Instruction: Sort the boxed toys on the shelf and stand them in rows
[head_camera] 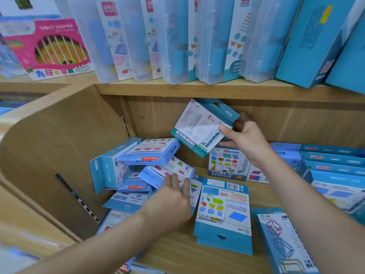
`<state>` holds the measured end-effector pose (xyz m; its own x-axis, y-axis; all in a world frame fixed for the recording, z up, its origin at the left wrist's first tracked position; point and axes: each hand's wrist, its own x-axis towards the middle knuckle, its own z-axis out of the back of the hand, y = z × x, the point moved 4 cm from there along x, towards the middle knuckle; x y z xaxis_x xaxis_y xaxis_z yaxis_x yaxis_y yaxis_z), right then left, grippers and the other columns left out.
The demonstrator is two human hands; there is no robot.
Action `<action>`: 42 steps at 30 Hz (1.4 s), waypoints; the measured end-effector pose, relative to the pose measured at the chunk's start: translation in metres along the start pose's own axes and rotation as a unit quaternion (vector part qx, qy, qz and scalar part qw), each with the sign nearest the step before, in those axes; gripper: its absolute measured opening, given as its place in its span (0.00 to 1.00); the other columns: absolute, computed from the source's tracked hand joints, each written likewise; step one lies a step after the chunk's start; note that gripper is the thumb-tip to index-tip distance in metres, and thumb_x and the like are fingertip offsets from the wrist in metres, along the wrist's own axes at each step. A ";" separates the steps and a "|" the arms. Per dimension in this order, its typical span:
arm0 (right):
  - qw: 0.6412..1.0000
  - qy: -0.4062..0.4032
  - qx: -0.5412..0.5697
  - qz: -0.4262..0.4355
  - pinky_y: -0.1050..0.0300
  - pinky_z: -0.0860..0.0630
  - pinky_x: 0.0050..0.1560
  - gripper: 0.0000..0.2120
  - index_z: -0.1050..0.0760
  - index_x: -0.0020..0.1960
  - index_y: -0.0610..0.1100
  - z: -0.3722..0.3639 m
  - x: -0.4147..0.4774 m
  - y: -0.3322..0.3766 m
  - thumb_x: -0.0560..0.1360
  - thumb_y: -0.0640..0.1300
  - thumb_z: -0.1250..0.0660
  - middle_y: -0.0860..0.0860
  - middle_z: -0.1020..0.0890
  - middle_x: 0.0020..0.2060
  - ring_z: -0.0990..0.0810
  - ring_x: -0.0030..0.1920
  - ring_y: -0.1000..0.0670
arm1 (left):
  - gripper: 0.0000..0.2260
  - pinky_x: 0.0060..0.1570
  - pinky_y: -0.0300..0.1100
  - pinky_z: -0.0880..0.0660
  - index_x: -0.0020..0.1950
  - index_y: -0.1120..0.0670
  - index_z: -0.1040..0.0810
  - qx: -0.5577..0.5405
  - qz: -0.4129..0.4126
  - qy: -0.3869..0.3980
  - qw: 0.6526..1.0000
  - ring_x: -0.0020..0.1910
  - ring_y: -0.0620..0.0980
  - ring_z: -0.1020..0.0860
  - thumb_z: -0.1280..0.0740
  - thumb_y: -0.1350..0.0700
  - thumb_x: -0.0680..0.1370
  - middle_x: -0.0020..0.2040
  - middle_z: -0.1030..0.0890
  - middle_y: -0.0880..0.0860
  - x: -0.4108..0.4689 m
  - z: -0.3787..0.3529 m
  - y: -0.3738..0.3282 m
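My right hand grips a white and teal boxed toy, held tilted in the air in front of the shelf's back wall. My left hand lies with straight fingers on a light blue box in a jumbled pile of blue boxes at the left of the wooden shelf. A blue box with coloured shapes lies flat in the middle. Behind my right wrist stands a box showing coloured shapes.
Flat stacked blue boxes fill the right side. Another blue box lies at the front right. The curved wooden side panel closes the left. On the upper shelf stand clear plastic cases, a pink box and tall blue boxes.
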<state>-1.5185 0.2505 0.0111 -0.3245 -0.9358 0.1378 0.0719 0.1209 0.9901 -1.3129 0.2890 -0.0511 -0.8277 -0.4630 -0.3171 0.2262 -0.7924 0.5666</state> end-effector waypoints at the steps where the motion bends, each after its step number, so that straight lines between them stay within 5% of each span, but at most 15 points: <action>1: 1.000 -0.007 -0.011 0.004 0.44 0.19 0.48 0.13 0.31 0.57 0.44 0.000 0.000 -0.001 0.75 0.39 0.32 0.43 0.19 0.55 0.17 0.50 0.46 | 0.19 0.63 0.74 0.43 0.72 0.70 0.42 0.007 0.003 0.000 1.000 0.64 0.83 0.43 0.47 0.65 0.82 0.72 0.49 0.76 -0.001 0.002 -0.001; 5: 0.994 -0.036 -0.097 0.041 0.44 0.19 0.48 0.11 0.29 0.52 0.50 0.000 0.000 0.002 0.73 0.46 0.29 0.48 0.17 0.51 0.17 0.51 0.48 | 0.19 0.65 0.66 0.38 0.73 0.60 0.39 -0.041 0.024 0.010 0.999 0.68 0.75 0.39 0.45 0.59 0.82 0.73 0.43 0.69 -0.007 0.011 0.006; 9: 0.986 -0.057 -0.133 0.077 0.46 0.18 0.47 0.12 0.30 0.52 0.51 -0.006 -0.006 0.006 0.73 0.46 0.29 0.49 0.19 0.53 0.18 0.52 0.50 | 0.16 0.42 0.49 0.21 0.61 0.51 0.24 -0.212 0.043 -0.254 0.943 0.52 0.55 0.21 0.39 0.47 0.76 0.56 0.20 0.51 -0.030 0.032 0.036; 11: 0.984 -0.061 -0.142 0.091 0.46 0.19 0.49 0.13 0.32 0.48 0.56 -0.008 -0.012 0.007 0.72 0.45 0.28 0.49 0.20 0.54 0.19 0.54 0.51 | 0.17 0.45 0.48 0.22 0.61 0.51 0.23 -0.253 0.132 -0.351 0.892 0.53 0.54 0.23 0.37 0.51 0.73 0.56 0.20 0.50 -0.041 0.037 0.064; 14: 0.990 -0.062 -0.102 0.076 0.49 0.19 0.48 0.13 0.32 0.47 0.54 -0.010 -0.016 0.001 0.73 0.42 0.29 0.50 0.20 0.54 0.20 0.55 0.51 | 0.27 0.59 0.52 0.28 0.71 0.46 0.34 -0.281 0.258 -0.228 0.896 0.65 0.53 0.32 0.36 0.54 0.72 0.69 0.29 0.48 -0.043 0.021 0.096; 18: 0.998 -0.057 0.038 0.012 0.51 0.18 0.44 0.10 0.31 0.54 0.42 -0.006 -0.021 -0.005 0.75 0.36 0.33 0.45 0.20 0.53 0.18 0.53 0.48 | 0.34 0.68 0.49 0.36 0.76 0.42 0.50 -0.265 0.254 -0.091 0.926 0.72 0.51 0.39 0.35 0.53 0.75 0.75 0.40 0.45 -0.044 -0.003 0.111; 22: 0.995 -0.047 0.084 -0.019 0.48 0.18 0.46 0.14 0.31 0.61 0.37 0.001 -0.026 -0.006 0.77 0.37 0.35 0.42 0.18 0.53 0.17 0.52 0.47 | 0.30 0.49 0.50 0.23 0.70 0.48 0.32 -0.220 0.260 -0.177 0.923 0.55 0.58 0.21 0.26 0.51 0.70 0.60 0.21 0.52 -0.040 -0.020 0.113; 25: 0.992 -0.047 0.113 -0.026 0.51 0.18 0.41 0.10 0.30 0.58 0.37 0.008 -0.034 -0.004 0.77 0.37 0.36 0.42 0.17 0.50 0.16 0.49 0.46 | 0.27 0.27 0.41 0.31 0.65 0.51 0.26 -0.199 0.255 -0.219 0.921 0.36 0.58 0.20 0.25 0.48 0.68 0.40 0.18 0.54 -0.034 -0.028 0.110; 27: 0.991 -0.058 0.118 -0.023 0.53 0.18 0.39 0.05 0.28 0.52 0.40 0.015 -0.040 -0.003 0.77 0.38 0.36 0.44 0.16 0.47 0.15 0.48 0.46 | 0.23 0.25 0.40 0.37 0.66 0.52 0.28 -0.208 0.274 -0.245 0.906 0.32 0.59 0.21 0.30 0.48 0.73 0.37 0.19 0.55 -0.035 -0.027 0.112; 29: 0.991 -0.070 0.114 -0.017 0.52 0.18 0.41 0.01 0.27 0.47 0.43 0.024 -0.046 -0.003 0.77 0.40 0.36 0.45 0.15 0.44 0.16 0.47 0.47 | 0.20 0.26 0.44 0.30 0.65 0.54 0.28 -0.238 0.299 -0.278 0.881 0.31 0.61 0.21 0.31 0.52 0.74 0.36 0.19 0.57 -0.039 -0.025 0.115; 32: 0.988 -0.104 0.112 0.001 0.50 0.22 0.44 0.08 0.26 0.40 0.47 0.037 -0.056 -0.003 0.78 0.44 0.36 0.48 0.15 0.41 0.17 0.44 0.49 | 0.19 0.26 0.48 0.26 0.61 0.52 0.27 -0.264 0.324 -0.352 0.837 0.29 0.60 0.21 0.28 0.55 0.72 0.35 0.19 0.55 -0.054 -0.007 0.113; 35: 0.979 -0.186 0.071 0.035 0.59 0.25 0.33 0.12 0.25 0.36 0.50 0.056 -0.069 0.003 0.78 0.48 0.37 0.52 0.16 0.35 0.19 0.37 0.53 | 0.17 0.30 0.45 0.27 0.58 0.52 0.23 -0.200 0.284 -0.451 0.822 0.36 0.55 0.18 0.32 0.57 0.70 0.40 0.17 0.51 -0.072 0.027 0.093; 38: 0.961 -0.265 0.008 0.083 0.59 0.26 0.37 0.13 0.23 0.36 0.52 0.078 -0.082 0.018 0.78 0.50 0.36 0.56 0.18 0.33 0.21 0.36 0.57 | 0.15 0.50 0.45 0.24 0.60 0.55 0.23 -0.141 0.145 -0.496 0.845 0.52 0.53 0.18 0.34 0.57 0.73 0.55 0.17 0.54 -0.070 0.047 0.045; 42: 0.945 -0.285 -0.091 0.133 0.69 0.29 0.38 0.09 0.24 0.41 0.51 0.102 -0.094 0.032 0.79 0.47 0.37 0.64 0.21 0.29 0.26 0.33 0.66 | 0.14 0.52 0.50 0.22 0.61 0.52 0.24 -0.126 0.048 -0.493 0.860 0.55 0.56 0.19 0.46 0.59 0.81 0.57 0.18 0.55 -0.053 0.049 -0.023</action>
<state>-1.5815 0.3762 0.0328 -0.7233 -0.5447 0.4244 0.3663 0.2183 0.9045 -1.2996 0.3518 -0.0099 -0.8042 -0.0676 0.5904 0.3183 -0.8880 0.3319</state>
